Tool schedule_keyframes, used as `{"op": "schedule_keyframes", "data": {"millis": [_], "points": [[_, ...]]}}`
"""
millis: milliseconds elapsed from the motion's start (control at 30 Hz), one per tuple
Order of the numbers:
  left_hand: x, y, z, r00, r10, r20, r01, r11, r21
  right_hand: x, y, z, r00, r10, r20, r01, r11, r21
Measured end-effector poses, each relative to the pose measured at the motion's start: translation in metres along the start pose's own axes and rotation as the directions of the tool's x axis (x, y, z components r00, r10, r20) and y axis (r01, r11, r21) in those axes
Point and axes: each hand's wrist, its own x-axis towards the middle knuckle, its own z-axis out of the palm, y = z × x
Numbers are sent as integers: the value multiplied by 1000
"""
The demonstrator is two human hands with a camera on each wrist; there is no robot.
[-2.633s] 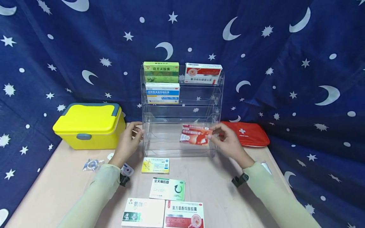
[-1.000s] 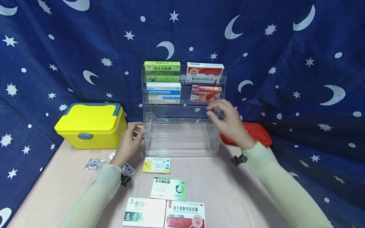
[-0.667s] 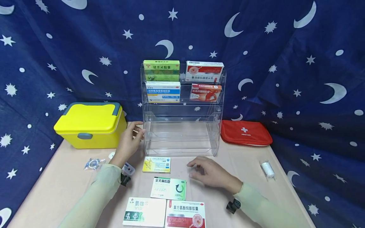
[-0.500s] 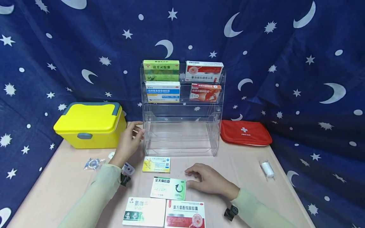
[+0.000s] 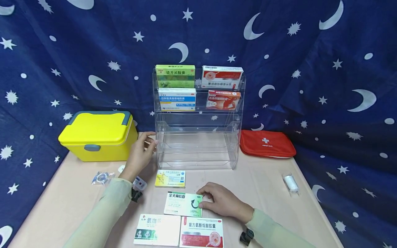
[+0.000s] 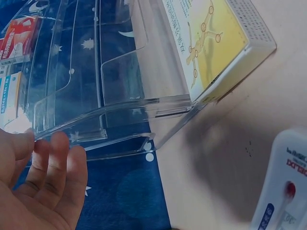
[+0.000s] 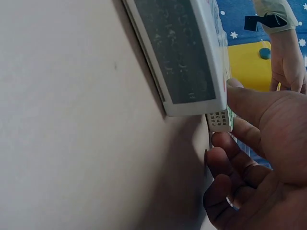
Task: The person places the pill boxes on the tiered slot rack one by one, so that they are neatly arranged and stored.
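In the head view, my left hand holds the left side edge of a clear acrylic display rack, thumb and fingertips at the panel. My right hand has its thumb and index finger at the right end of a white-and-green medicine box, which lies flat on the table. In the right wrist view, the end of this green box shows by the fingers, partly hidden. Upper tiers of the rack bear a green box, a red-and-white box, a blue-and-white box and a red box.
A yellow box lies before the rack, with a white box and a red-and-white box nearer. A yellow case stands left, a red first-aid pouch right. A white roll lies at the right edge.
The red box went from my right hand onto the rack's second tier. My right hand then came down and left to the white-and-green box. My left hand stayed at the rack.
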Motion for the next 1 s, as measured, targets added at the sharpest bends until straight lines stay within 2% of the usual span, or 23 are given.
{"op": "schedule_keyframes", "data": {"millis": [167,367,700,833,1000], "points": [[0,0,-1,1000,-1,2,1,1000,-7,7,1,-4,1000,5,16,-6,1000,10],[1,-1,-1,1000,-5,6,6,1000,-12,15,2,-5,998,53,-20,-53,998,18],[0,0,-1,1000,-11,11,11,1000,-23,11,-1,-1,997,66,-37,-66,998,16],[0,-2,-1,1000,13,-1,-13,1000,-19,10,-3,-3,994,58,-96,-51,996,67],[0,-4,0,999,44,-13,-44,999,-19,10,-2,-4,979,61,-197,-42,994,97]]}}
